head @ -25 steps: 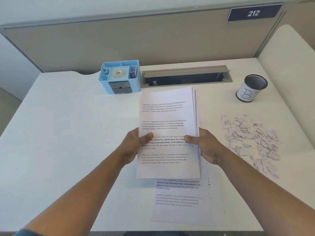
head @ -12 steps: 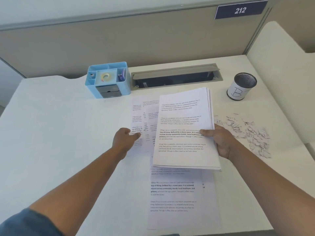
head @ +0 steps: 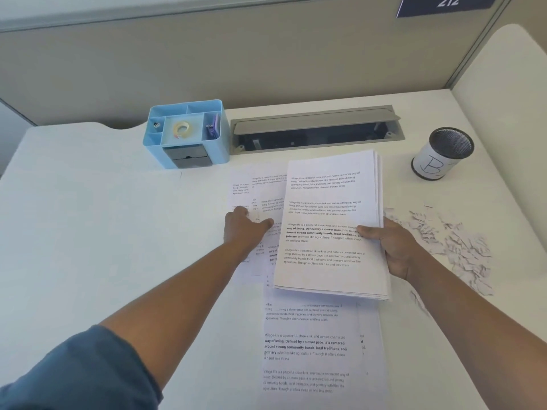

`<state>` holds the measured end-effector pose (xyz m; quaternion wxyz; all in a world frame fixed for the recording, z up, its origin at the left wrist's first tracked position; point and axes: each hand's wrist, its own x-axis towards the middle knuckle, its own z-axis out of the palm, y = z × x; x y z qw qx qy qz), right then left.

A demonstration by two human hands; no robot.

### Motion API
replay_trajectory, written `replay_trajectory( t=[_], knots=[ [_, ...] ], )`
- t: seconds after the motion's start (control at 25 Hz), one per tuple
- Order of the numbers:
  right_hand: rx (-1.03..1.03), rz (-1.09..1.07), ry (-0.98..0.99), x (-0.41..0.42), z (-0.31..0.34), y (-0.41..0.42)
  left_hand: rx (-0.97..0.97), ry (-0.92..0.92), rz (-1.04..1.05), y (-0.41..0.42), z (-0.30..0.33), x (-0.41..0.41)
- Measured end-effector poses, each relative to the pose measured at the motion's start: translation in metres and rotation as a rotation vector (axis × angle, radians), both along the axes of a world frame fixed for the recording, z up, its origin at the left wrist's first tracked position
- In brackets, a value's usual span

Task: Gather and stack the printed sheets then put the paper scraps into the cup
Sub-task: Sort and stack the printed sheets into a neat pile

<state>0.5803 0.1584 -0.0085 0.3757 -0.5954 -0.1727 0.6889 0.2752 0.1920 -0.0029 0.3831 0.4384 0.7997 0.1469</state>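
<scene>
White desk [head: 88, 232]; sheet stack [head: 331, 220] in right hand [head: 393, 247].

On the tabletop [head: 103, 232], loose sheets [head: 257, 196] lie left of the held stack [head: 328, 220], scraps [head: 450, 241] right of it, the cup [head: 441, 155] behind the scraps, the organizer [head: 186, 131] at back left.

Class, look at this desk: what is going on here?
A person is gathering printed sheets. The right hand grips a stack above the desk, while the left hand presses on loose sheets beside it. More sheets lie nearer the person. The scraps sit in a pile at the right, not yet in the cup.
</scene>
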Motion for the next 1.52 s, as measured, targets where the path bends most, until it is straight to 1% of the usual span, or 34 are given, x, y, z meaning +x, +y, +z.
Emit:
replay_trajectory(
  t=[0.08,0.16,0.28,0.44,0.52,0.6,0.72,0.92,1.2,1.32,1.44,1.48,1.52],
  knots=[
    [-0.014,0.002,-0.006,0.001,-0.005,0.003,-0.039,0.033,0.011,0.005,0.002,0.005],
    [-0.016,0.015,-0.009,0.0,-0.01,0.006,-0.043,0.033,0.067,0.009,0.002,0.011],
    [-0.023,0.031,-0.015,-0.004,-0.016,0.007,-0.03,-0.099,0.213,0.016,0.002,0.013],
    [-0.032,0.042,-0.002,-0.007,-0.024,0.008,-0.019,-0.213,0.285,0.023,0.0,0.006],
    [-0.031,0.043,0.006,-0.006,-0.026,0.009,-0.008,-0.262,0.283,0.022,0.001,0.005],
    [-0.03,0.047,0.01,-0.005,-0.025,0.009,0.015,-0.273,0.258,0.021,0.002,0.006],
    [-0.02,0.034,0.011,-0.006,-0.021,0.007,0.076,-0.273,0.223,0.021,0.005,0.007],
    [0.0,-0.004,-0.009,-0.006,-0.018,0.003,0.179,-0.351,0.195,0.015,0.023,0.003],
    [0.023,-0.012,-0.058,-0.011,-0.004,-0.006,0.301,-0.19,0.073,0.007,0.065,-0.011],
    [0.04,-0.029,-0.074,-0.015,0.003,-0.01,0.366,-0.039,-0.086,0.003,0.088,-0.019],
    [0.058,-0.043,-0.086,-0.019,0.01,-0.016,0.422,0.129,-0.265,0.0,0.124,-0.023],
    [0.063,-0.046,-0.087,-0.02,0.012,-0.018,0.443,0.144,-0.297,0.0,0.136,-0.025],
    [0.07,-0.047,-0.084,-0.022,0.015,-0.021,0.46,0.12,-0.312,-0.002,0.15,-0.027]
  ],
)
